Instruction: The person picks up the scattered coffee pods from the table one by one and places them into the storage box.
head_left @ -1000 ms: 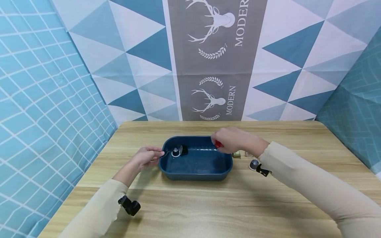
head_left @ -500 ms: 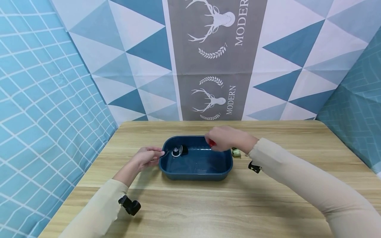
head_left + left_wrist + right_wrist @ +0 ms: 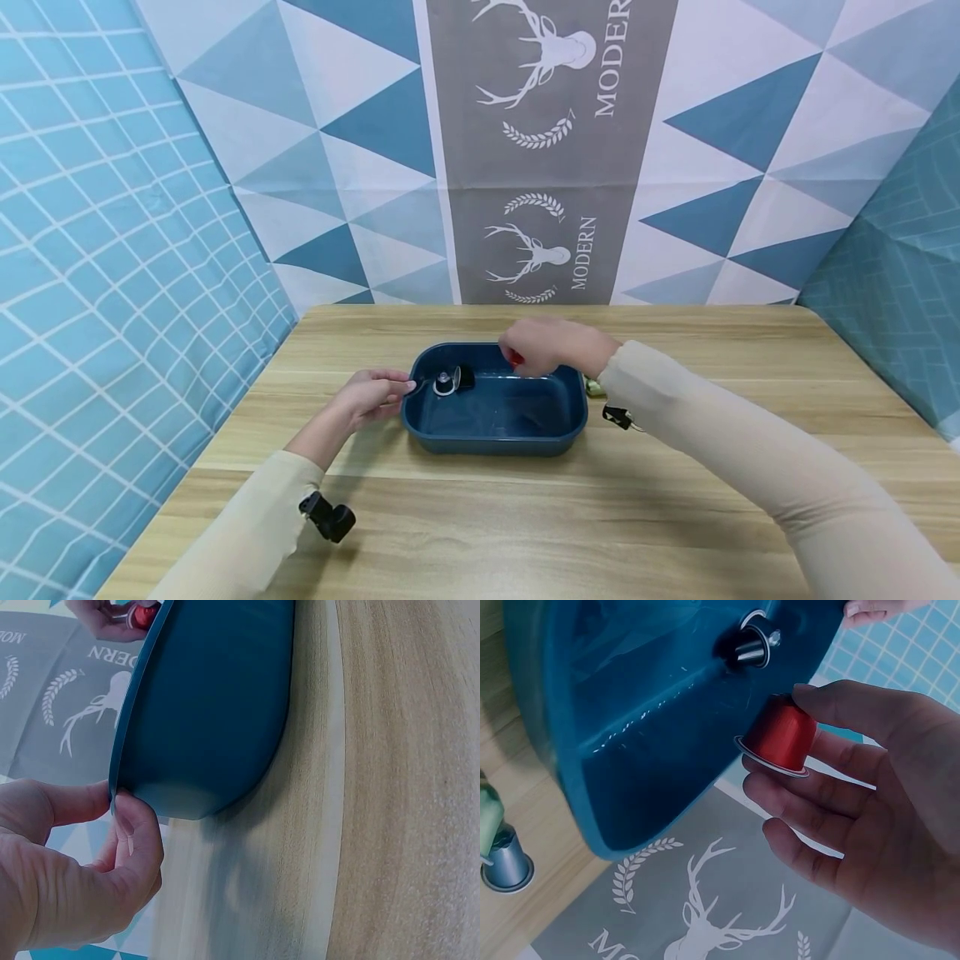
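A dark blue plastic basin (image 3: 495, 446) stands on the wooden table. My left hand (image 3: 372, 393) pinches the rim at its left end between thumb and fingers, as the left wrist view also shows. Over the basin's back part, my right hand (image 3: 551, 343) holds a red coffee capsule (image 3: 784, 736) between thumb and fingers. The right wrist view shows the capsule's silver rim facing down, above the basin's inside. Dark and silver capsules (image 3: 751, 649) lie together inside, toward the left end.
To the basin's right, partly behind my right forearm, lies a green capsule (image 3: 593, 387). A grey-blue capsule (image 3: 508, 864) stands on the table there. Patterned cloth (image 3: 525, 167) hangs behind the table, with blue gridded cloth (image 3: 135, 275) at the left.
My right hand has moved left over the basin, carrying the red capsule. The forearm now covers more of the capsules on the right. My left hand stays on the rim.
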Tool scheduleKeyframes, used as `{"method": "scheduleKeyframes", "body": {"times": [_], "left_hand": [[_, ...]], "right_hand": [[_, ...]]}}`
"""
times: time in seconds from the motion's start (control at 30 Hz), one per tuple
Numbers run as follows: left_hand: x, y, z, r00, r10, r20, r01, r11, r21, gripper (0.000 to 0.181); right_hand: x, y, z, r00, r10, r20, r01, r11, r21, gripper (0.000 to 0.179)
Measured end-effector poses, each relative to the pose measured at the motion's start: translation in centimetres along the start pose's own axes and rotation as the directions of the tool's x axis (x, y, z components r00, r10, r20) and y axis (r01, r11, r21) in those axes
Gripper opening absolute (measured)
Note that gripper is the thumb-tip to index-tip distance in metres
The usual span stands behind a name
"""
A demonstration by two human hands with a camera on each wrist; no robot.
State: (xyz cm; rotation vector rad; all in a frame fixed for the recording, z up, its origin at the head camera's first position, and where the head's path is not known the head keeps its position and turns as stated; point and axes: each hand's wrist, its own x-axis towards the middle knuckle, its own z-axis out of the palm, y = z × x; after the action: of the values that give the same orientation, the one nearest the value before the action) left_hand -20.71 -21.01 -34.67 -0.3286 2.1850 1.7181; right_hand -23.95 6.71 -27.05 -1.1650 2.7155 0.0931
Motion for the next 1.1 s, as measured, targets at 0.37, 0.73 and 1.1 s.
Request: {"method": "scheduleKeyframes", "body": {"times": [0.37,0.73,1.1], "left_hand": [[-0.1,-0.1,0.1,1.0,0.006,-0.001,-0.006,1.0,0.002,0.032],[-0.1,-0.2,0.2,1.0,0.011,0.002,-0.011,1.0,-0.003,0.036],[0.1,-0.2,0.1,1.0,0.003,-0.014,-0.003,1.0,0.009,0.033]], "right_hand": [[1.9,-0.9,0.0,0.999,0.032,0.034,-0.032,0.999,-0.024,0.005],[4.1,-1.8,1.0,0.999,0.016,0.039,-0.014,0.998,-0.055,0.008],[5.5,-2.4,2.5,0.999,0.035,0.034,-0.031,0.993,-0.11,0.01]]}}
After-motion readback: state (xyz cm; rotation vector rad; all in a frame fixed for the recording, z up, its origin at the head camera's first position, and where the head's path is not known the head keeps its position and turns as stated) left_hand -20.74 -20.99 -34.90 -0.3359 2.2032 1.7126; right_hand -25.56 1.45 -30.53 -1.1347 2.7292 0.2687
